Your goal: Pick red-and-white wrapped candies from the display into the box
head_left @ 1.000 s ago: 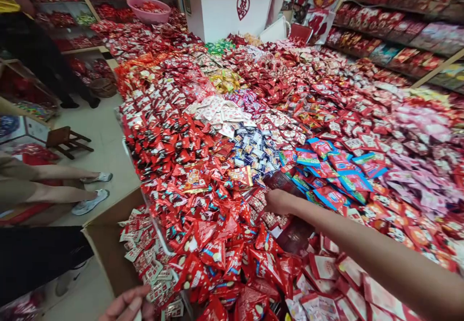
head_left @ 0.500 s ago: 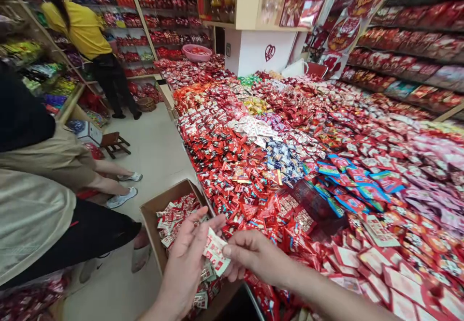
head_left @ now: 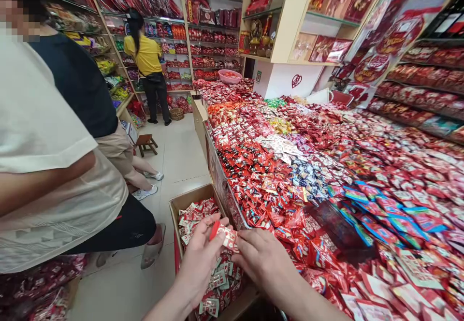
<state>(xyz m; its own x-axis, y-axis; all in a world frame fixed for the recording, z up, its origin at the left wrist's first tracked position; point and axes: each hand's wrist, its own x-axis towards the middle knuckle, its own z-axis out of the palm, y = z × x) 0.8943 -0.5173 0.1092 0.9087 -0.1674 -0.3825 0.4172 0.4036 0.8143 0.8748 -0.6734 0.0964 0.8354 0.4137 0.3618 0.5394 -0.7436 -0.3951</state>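
Observation:
My left hand (head_left: 205,251) has its thumb and fingers closed on a small red-and-white wrapped candy (head_left: 226,238). From the other side my right hand (head_left: 264,255) pinches the right end of that candy; the fingertips are partly hidden behind the back of the hand. Both hands are above a cardboard box (head_left: 175,210). Inside it lie many small candy packets (head_left: 219,278), some red and white, some pale green. Right beside the box, red wrapped candies (head_left: 286,217) are heaped on the long display counter (head_left: 220,171).
Blue-and-red packets (head_left: 377,210) lie by a dark tray (head_left: 340,229) on the counter. People stand at left, one in a pale shirt (head_left: 72,185) close by, another in yellow (head_left: 145,57) near the shelves. A wooden stool (head_left: 146,142) stands on the floor.
The view has swung left and up, so the counter appears further right. A pale packet was between my hands; now a red-and-white side shows. My right hand has turned more over it.

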